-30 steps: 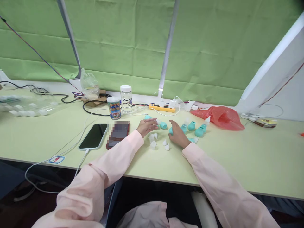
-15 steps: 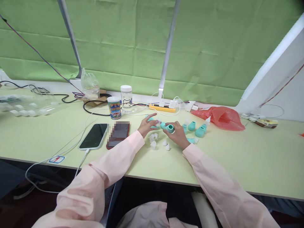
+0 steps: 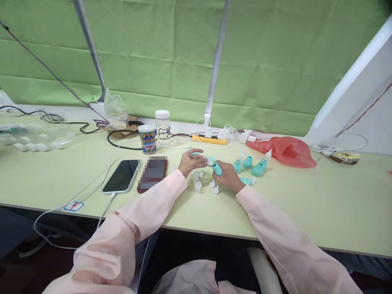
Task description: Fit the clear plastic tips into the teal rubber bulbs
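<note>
Between the thumb and fingers of my right hand [image 3: 227,175] is a teal bulb [image 3: 217,169], tilted with its opening up and to the left. My left hand [image 3: 192,162] has its fingers curled around a small translucent white piece [image 3: 209,161], close to the bulb but apart from it. Beyond the hands, part of another teal piece [image 3: 193,152] shows. Small white tips [image 3: 216,189] and a white cap [image 3: 198,187] lie in front of the hands. Several teal bulbs [image 3: 247,162] stand to the right, one with a clear nozzle [image 3: 268,154].
A red plastic bag [image 3: 288,152] lies at the back right. A yellow power strip [image 3: 210,139], a clear jar [image 3: 163,125] and a printed can [image 3: 147,139] are at the back. Two phones [image 3: 121,176] [image 3: 153,173] lie left, with a white cable over the table edge [image 3: 208,230].
The bulb in my right hand has tipped, its opening now turned up and left. My left fingers have drawn in around the small white piece.
</note>
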{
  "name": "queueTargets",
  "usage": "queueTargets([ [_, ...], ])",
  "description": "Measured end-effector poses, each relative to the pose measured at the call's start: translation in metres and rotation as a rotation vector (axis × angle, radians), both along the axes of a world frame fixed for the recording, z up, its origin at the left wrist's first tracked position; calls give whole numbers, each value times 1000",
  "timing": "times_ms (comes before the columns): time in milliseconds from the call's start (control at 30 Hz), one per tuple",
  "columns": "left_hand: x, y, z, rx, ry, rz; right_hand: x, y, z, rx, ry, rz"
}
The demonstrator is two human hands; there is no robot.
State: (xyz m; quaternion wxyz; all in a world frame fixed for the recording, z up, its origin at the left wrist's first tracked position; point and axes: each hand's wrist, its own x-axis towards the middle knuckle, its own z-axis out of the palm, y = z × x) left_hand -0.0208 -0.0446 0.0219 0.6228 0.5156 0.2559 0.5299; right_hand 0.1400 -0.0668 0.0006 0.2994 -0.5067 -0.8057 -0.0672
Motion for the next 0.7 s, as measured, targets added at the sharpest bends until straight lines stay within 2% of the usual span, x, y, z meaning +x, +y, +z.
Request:
queueTargets([
  [233,0,0,-1,-29,253,-120,1,0,-1,13,-61,-104],
  [367,-1,1,1,52,383,-193,2,0,-2,-4,-150,-150],
  [500,-3,1,2,116,440,-295,2,-3,-1,25,-226,-171],
  [700,-7,0,3,101,513,-392,1,-10,5,31,-390,-220],
])
